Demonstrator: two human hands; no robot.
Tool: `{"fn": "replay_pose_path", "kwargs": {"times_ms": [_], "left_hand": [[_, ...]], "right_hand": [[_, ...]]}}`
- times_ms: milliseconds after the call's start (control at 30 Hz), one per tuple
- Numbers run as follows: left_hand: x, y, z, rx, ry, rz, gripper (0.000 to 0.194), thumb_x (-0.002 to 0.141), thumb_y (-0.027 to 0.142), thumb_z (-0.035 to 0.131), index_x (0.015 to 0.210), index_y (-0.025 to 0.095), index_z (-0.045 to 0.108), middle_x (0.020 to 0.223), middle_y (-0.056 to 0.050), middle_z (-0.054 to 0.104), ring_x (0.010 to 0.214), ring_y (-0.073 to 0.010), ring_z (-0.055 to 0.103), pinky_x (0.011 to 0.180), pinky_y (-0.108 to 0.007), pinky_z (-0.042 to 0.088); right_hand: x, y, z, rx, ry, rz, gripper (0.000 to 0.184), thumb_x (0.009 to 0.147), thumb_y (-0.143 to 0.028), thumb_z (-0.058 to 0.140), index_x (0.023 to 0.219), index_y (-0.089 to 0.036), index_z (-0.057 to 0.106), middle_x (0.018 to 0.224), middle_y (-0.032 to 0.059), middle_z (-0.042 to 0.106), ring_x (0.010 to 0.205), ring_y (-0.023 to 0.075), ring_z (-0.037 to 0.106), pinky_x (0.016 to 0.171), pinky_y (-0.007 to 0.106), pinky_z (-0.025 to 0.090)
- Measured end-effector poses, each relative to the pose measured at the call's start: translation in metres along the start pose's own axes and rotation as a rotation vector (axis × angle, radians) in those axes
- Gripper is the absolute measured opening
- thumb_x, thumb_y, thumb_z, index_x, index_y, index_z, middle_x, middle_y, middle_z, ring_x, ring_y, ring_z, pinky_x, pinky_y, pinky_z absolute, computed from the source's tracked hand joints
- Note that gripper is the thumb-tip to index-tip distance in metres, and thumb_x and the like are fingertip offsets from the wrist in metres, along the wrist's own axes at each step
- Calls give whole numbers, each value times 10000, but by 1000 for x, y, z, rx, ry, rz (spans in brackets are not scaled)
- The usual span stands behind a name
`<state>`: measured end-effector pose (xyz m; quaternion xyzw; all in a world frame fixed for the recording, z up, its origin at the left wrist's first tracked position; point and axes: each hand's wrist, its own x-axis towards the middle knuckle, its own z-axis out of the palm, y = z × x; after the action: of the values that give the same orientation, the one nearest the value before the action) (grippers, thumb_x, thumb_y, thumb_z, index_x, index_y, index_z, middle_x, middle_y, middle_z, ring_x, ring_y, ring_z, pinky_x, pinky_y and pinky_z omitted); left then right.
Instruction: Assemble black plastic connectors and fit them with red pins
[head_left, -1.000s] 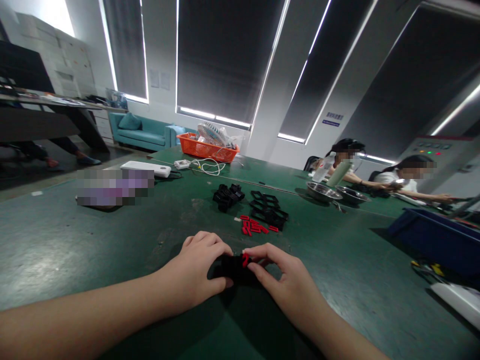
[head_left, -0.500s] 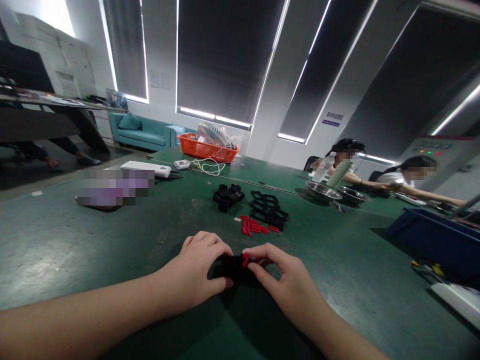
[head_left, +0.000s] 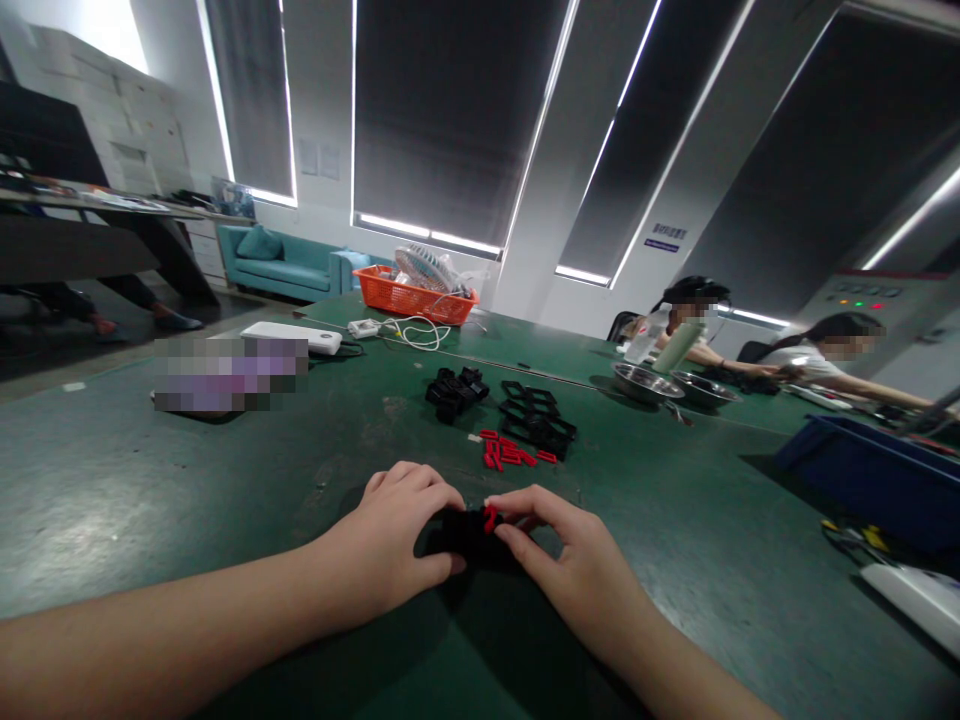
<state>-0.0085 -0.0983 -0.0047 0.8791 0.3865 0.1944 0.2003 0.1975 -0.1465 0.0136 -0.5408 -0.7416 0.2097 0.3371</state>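
Red piece, lower centre: your right hand pinches it between fingertips; your left hand grips the black part.

Bare left hand curved, thumb below fingers; bare right hand pinching; bare forearms converging.

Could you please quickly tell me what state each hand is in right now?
Left hand: closed around a black part, holding it between thumb and fingers.
Right hand: closed, pinching a red piece at the black part's end.
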Motion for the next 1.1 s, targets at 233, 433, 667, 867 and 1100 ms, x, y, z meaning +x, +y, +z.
{"fn": "replay_pose_path", "kwargs": {"times_ms": [233, 433, 667, 867, 1100], "left_hand": [[1, 0, -1, -9, -10, -3, 302, 740, 236, 694, 1038, 239, 642, 1097, -50, 623, 1108, -309, 492, 939, -485, 376], [0, 0, 0, -10, -2, 2, 307, 741, 234, 689, 1045, 235, 644, 1094, -50, 626, 1104, -307, 496, 944, -485, 375], [1, -2, 1, -11, 1, 7, 300, 748, 247, 683, 1046, 242, 642, 1095, -49, 621, 1105, -308, 492, 943, -484, 375], [1, -1, 0, -1, -7, 7, 291, 747, 254, 685, 1035, 235, 643, 1088, -51, 621, 1099, -313, 500, 929, -475, 382], [1, -2, 1, 7, -1, 5, 279, 754, 268, 682, 1029, 248, 643, 1087, -49, 625, 1095, -307, 501, 933, -463, 383]], "right_hand": [[0, 2, 0, -1, 1, -10, 219, 826, -114, 594, 984, -231, 691, 915, 12, 735, 821, 171, 671, 779, 318, 524], [0, 2, 1, 0, -2, -2, 218, 825, -106, 600, 983, -225, 693, 919, 7, 736, 829, 164, 670, 782, 306, 517], [0, 0, 0, -1, 0, 1, 220, 819, -105, 598, 979, -224, 692, 913, 12, 737, 820, 168, 672, 776, 315, 525], [1, 0, -1, -6, 3, -8, 213, 823, -119, 594, 978, -227, 693, 916, 15, 739, 823, 173, 678, 777, 317, 531], [0, 0, 0, -3, 1, -5, 214, 818, -116, 597, 972, -229, 694, 915, 14, 741, 822, 172, 679, 778, 315, 532]]}}
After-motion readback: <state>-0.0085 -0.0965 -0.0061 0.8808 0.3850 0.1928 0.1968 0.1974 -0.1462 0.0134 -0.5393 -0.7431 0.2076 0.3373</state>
